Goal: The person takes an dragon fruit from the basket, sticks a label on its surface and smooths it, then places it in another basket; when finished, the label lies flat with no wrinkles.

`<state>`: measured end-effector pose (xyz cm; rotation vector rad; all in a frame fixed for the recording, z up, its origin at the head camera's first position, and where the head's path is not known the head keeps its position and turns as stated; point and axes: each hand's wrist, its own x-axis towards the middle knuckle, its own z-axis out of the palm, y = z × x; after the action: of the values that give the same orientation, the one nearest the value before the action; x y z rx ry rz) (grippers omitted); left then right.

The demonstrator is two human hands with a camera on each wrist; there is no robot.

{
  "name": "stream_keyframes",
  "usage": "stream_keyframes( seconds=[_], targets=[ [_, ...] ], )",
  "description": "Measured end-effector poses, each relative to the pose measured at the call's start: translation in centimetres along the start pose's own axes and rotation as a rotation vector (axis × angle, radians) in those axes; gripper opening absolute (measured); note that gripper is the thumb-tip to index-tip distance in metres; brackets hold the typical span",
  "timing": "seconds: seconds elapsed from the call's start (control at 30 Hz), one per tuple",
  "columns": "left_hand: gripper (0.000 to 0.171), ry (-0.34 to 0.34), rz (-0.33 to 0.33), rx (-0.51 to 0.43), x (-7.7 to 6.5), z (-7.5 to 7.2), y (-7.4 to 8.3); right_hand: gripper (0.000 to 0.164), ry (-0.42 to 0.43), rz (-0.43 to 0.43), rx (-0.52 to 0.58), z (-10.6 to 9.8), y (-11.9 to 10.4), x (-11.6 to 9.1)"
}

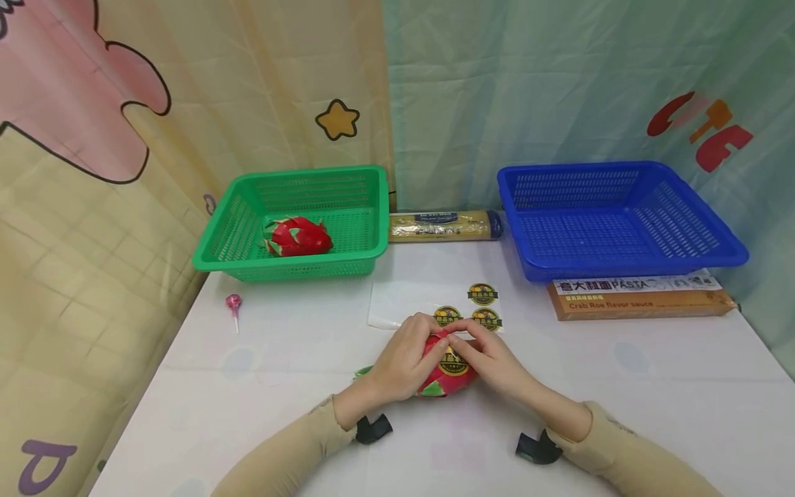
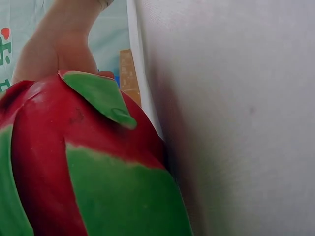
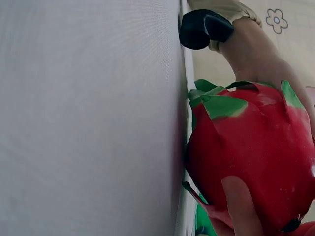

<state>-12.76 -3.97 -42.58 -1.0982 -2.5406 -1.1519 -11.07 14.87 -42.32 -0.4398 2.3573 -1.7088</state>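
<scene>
A red dragon fruit (image 1: 442, 384) with green scales lies on the table in the head view, between both hands. My left hand (image 1: 397, 362) holds it from the left, thumb and fingertips near its top. From the other side, my right hand (image 1: 493, 359) curls round it, fingertips at the upper edge of a round black-and-gold sticker (image 1: 454, 363) on the skin. In the right wrist view a finger (image 3: 239, 206) lies against the fruit (image 3: 256, 147). Just behind the hands is a white sticker sheet (image 1: 397, 302) with several round stickers.
A green basket (image 1: 366, 264) at back left holds another dragon fruit (image 1: 299, 236). A blue basket (image 1: 621, 266) stands at back right, over a pasta box (image 1: 640, 304). Between the baskets lies a pasta pack (image 1: 441, 226). A pink lollipop (image 1: 233, 302) is at left.
</scene>
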Motion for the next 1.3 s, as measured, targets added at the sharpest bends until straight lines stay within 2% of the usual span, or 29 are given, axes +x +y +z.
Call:
stream_keyframes(
  seconds=[0.23,0.47,0.57,0.67,0.8,0.93,1.03,1.13,1.3],
  targets=[
    [0.014,0.031,0.045,0.038,0.1,0.0,0.1,0.024,0.030,-0.041,-0.034,0.1,-0.1,-0.1],
    [0.013,0.054,0.084,0.047,0.1,0.0,0.1,0.022,0.064,-0.131,-0.086,-0.1,0.3,0.1],
    [0.012,0.066,0.103,0.049,0.1,0.0,0.0,0.022,0.065,-0.145,-0.071,-0.3,0.5,0.2],
    [0.011,0.068,0.093,0.040,0.0,0.0,0.0,0.024,0.048,-0.148,-0.055,-0.5,0.6,0.3],
    [0.013,0.052,0.043,-0.009,0.0,-0.1,-0.1,0.028,-0.022,-0.135,-0.007,-0.8,0.5,0.3],
    [0.017,0.028,0.001,-0.053,-0.2,-0.2,-0.1,0.032,-0.135,-0.115,0.072,-1.4,0.7,0.2],
    [0.025,-0.008,-0.027,-0.079,-0.3,-0.3,-0.1,0.037,-0.192,-0.115,0.071,-1.8,1.0,0.3],
    [0.028,-0.040,-0.043,-0.091,-0.4,-0.5,-0.1,0.041,-0.218,-0.118,0.023,-2.2,1.1,0.3],
    [0.024,-0.043,-0.015,-0.061,-0.7,-0.5,-0.1,0.077,-0.286,-0.107,0.028,-2.2,1.1,0.1]
  ],
)
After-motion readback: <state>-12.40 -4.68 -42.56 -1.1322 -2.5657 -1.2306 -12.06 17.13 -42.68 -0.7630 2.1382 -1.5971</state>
